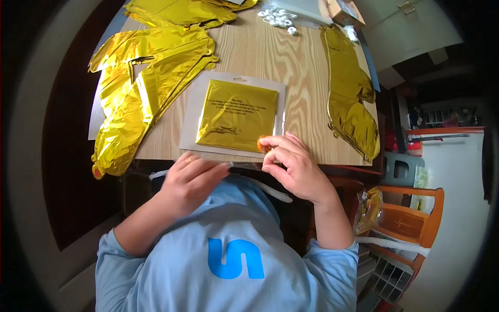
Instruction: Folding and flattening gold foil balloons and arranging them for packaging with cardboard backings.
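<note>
A folded gold foil balloon (pixel 236 117) lies flat on a pale backing card (pixel 189 127) with a hanging hole at its far edge. At the card's near right corner, my right hand (pixel 296 166) has its fingers curled, with a small orange-brown roll (pixel 263 144) at the fingertips. The roll is partly hidden by those fingers. My left hand (pixel 189 177) is off the table's near edge, in front of my body. Its fingers are pressed together, pointing right, slightly blurred. A tiny pale bit shows at their tips, too small to name.
Unfolded gold foil balloons lie at the left (pixel 125 99), far left (pixel 176 11) and right (pixel 351 93) of the wooden table (pixel 254 52). Small white rolls (pixel 278 18) are heaped at the back, beside clear plastic and a cardboard box (pixel 345 13). A wooden chair (pixel 410 223) stands at the right.
</note>
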Motion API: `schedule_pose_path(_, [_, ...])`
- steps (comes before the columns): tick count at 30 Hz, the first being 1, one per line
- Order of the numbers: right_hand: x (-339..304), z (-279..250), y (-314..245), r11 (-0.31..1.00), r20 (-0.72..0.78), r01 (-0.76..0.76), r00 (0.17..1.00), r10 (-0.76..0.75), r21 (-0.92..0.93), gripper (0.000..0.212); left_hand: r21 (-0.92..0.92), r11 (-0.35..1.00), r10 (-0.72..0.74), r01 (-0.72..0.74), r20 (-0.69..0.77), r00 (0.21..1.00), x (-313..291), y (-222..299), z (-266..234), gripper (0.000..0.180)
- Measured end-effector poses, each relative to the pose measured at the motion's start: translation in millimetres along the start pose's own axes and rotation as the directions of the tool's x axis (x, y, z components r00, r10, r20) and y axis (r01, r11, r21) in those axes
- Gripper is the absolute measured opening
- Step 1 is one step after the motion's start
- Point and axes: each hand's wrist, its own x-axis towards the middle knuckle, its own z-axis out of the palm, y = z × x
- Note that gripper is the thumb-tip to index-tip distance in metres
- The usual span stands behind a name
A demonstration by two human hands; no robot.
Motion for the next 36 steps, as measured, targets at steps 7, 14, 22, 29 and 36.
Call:
schedule_pose_path(7, [3.4, -2.3, -4.3, 0.998, 0.03, -0.008, 0.999, 0.01, -0.067, 0.012, 0.265, 0.609, -0.745, 0.748, -0.133, 0.654, -183.3, -53.3, -55.3, 0.018])
schedule_pose_path(14, [7.4, -2.6, -14.1, 0.996, 0.046, -0.048, 0.998, 0.052, -0.077, 0.013, 0.338, 0.069, -0.958, 0.939, -0.241, 0.157, -446.1, -185.6, -41.2, 0.026])
schedule_pose_path(22, [6.4, -1.7, -20.2, 0.984, 0.076, -0.163, 0.983, 0.168, -0.064, 0.013, 0.58, -0.095, -0.992, 0.809, 0.016, -0.128, -586.7, -227.4, 3.0, 0.051])
schedule_pose_path(29, [12.4, -1.8, -21.5, 0.994, 0.084, -0.099, 0.991, 0.104, -0.055, 0.013, 0.439, -0.244, -0.952, 0.865, 0.062, -0.3, -557.5, -229.1, 19.7, 0.073])
schedule_pose_path(36, [-1.0, 3.6, -14.5, 0.991, 0.014, -0.038, 0.999, 0.04, -0.125, 0.017, 0.556, -0.097, -0.995, 0.826, -0.049, -0.084, -441.4, -210.3, -47.0, 0.068])
